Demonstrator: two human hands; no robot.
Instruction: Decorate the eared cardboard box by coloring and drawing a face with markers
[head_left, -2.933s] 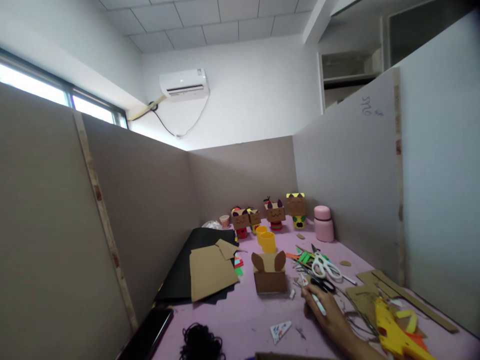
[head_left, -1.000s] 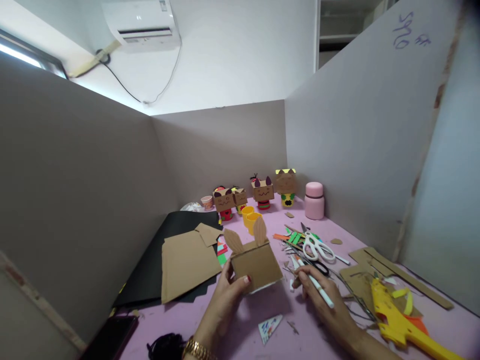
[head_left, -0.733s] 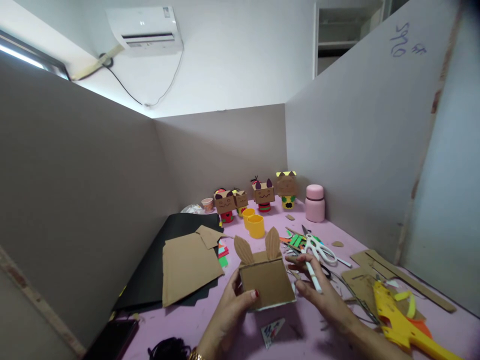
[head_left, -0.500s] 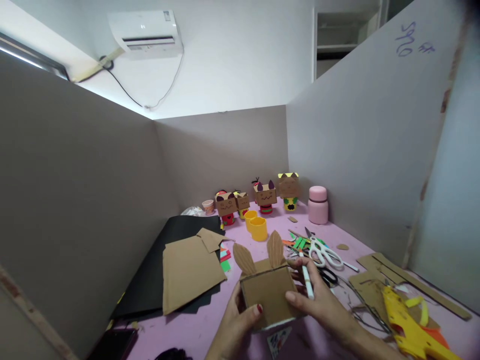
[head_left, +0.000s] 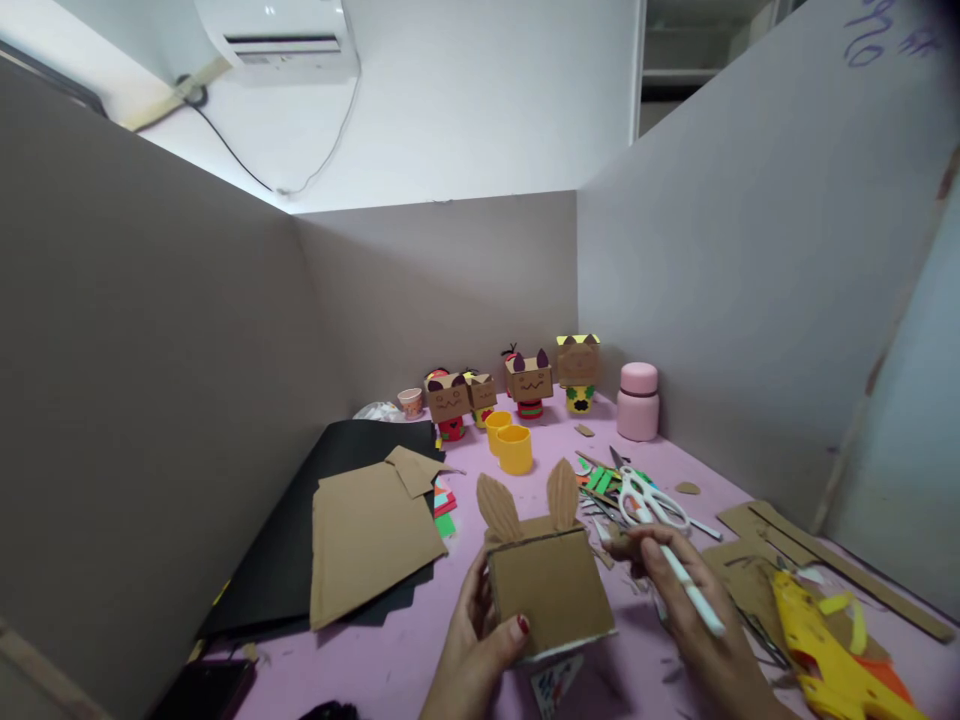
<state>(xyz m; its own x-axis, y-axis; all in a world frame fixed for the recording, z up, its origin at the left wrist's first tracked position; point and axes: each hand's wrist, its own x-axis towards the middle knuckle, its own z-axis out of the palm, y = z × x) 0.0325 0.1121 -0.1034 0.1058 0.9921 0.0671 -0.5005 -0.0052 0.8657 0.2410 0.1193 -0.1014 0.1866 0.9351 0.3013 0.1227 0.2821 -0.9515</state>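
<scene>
plain brown cardboard box point(head_left: 551, 595), white pen point(head_left: 694, 595), pink table point(head_left: 420, 665)

Two bare hands show at the near edge. The left hand point(head_left: 476, 645) has a short, rounded thumbnail point(head_left: 523, 626) painted red. The right hand point(head_left: 697, 620) and its forearm point(head_left: 750, 692) are bare; its nails are too blurred to tell.

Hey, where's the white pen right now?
Head view, lower right: the pen is in the right hand, just right of the cardboard box and in front of the scissors.
</scene>
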